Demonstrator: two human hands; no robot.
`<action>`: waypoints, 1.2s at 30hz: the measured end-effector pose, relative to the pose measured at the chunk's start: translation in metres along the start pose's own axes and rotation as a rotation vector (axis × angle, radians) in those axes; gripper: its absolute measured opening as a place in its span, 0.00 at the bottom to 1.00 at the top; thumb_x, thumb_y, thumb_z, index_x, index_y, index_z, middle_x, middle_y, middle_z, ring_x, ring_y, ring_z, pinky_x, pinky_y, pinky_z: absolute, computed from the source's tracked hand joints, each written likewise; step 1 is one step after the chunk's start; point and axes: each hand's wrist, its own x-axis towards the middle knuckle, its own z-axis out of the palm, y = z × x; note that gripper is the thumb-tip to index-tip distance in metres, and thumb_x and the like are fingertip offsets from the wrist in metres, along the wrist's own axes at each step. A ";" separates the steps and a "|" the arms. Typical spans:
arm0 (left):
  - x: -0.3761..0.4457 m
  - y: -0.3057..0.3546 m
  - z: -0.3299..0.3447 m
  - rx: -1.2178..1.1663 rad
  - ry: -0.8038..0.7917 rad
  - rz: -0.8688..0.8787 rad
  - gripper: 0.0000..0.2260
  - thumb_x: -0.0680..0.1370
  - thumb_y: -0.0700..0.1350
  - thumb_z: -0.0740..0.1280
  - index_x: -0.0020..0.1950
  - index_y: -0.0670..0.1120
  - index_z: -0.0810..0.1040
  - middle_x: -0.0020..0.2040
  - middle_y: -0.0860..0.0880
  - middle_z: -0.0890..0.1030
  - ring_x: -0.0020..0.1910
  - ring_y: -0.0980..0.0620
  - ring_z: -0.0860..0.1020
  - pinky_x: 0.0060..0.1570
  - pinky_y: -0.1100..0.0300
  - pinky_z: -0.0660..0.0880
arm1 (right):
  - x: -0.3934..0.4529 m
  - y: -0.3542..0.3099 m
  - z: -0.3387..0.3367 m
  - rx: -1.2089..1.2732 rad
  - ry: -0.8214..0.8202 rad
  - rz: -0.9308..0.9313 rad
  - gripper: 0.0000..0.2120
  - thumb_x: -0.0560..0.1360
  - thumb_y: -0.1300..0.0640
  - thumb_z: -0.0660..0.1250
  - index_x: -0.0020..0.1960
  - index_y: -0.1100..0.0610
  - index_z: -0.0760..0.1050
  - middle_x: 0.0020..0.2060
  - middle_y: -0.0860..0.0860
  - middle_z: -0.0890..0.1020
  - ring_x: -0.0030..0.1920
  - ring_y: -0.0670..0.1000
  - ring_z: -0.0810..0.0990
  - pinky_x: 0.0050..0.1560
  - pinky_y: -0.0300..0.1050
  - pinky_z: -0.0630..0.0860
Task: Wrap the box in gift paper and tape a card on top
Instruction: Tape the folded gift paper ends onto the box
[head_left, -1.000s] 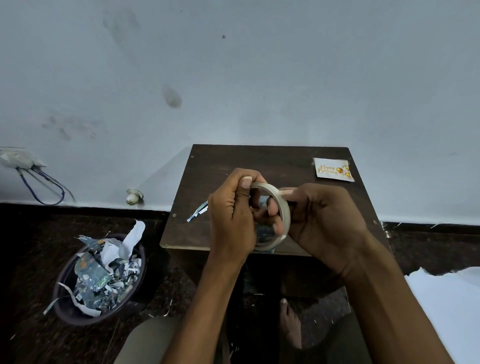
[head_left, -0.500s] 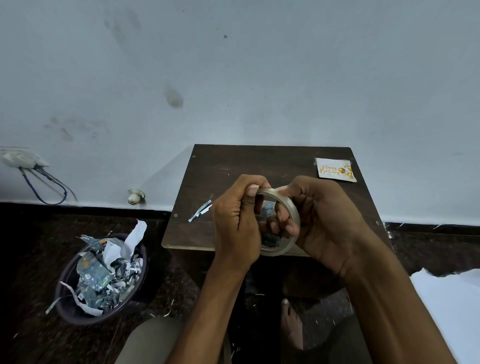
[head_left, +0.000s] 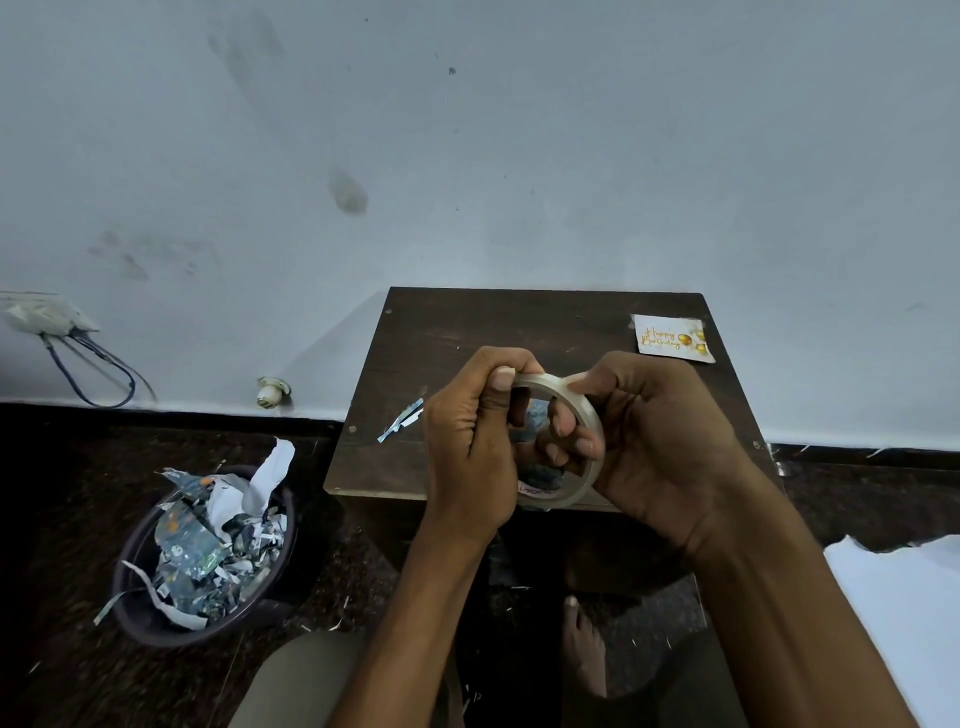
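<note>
Over the near edge of the small dark table (head_left: 467, 332), both hands up in the air on a roll of clear tape (head_left: 584, 410). Left hand (head_left: 470, 441) curled into a fist around the left side of the ring, thumb pressed down on the top rim. Right hand (head_left: 654, 441) wrapped around the right side, fingers hooked through the hole, thumb tip on the rim close to the left thumb. So both closed, both gripping the tape, held above the front edge rather than resting on the wood. Bit of red print on the inner core near the bottom, too blurry to read. Table back edge tight against the pale wall, left and right edges free, plenty of bare tabletop behind the hands. Card (head_left: 672, 340) flat in the far right corner, just shy of the right edge, well apart from the hands, gold script reading "Happy Birthday" with little gold balloons. Shiny paper scrap (head_left: 400, 422) just left of the left hand, near the left edge. Down on the dark floor to the left, a round bin (head_left: 156, 618) stuffed with torn patterned gift paper. No box in view, just a patterned bit glimpsed through the ring, can't tell what.
</note>
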 end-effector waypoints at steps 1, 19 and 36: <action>0.000 0.000 0.000 -0.007 -0.010 0.001 0.13 0.85 0.44 0.57 0.46 0.54 0.78 0.38 0.56 0.78 0.36 0.57 0.75 0.36 0.60 0.74 | 0.000 0.000 0.001 -0.003 0.021 -0.003 0.11 0.65 0.59 0.60 0.29 0.66 0.74 0.23 0.55 0.72 0.32 0.55 0.62 0.38 0.49 0.68; 0.009 0.015 -0.017 -0.011 -0.111 -0.168 0.11 0.82 0.42 0.60 0.48 0.42 0.82 0.44 0.47 0.83 0.44 0.49 0.81 0.46 0.52 0.78 | -0.002 0.005 -0.004 -0.078 -0.040 -0.083 0.10 0.71 0.61 0.63 0.36 0.64 0.80 0.32 0.60 0.71 0.31 0.49 0.67 0.51 0.53 0.66; 0.016 0.081 -0.044 0.537 -0.082 -0.324 0.09 0.70 0.47 0.80 0.34 0.50 0.83 0.27 0.56 0.80 0.29 0.62 0.79 0.27 0.74 0.70 | -0.001 0.012 -0.002 -0.444 -0.062 -0.131 0.11 0.69 0.58 0.72 0.46 0.64 0.86 0.48 0.66 0.85 0.52 0.66 0.81 0.57 0.54 0.78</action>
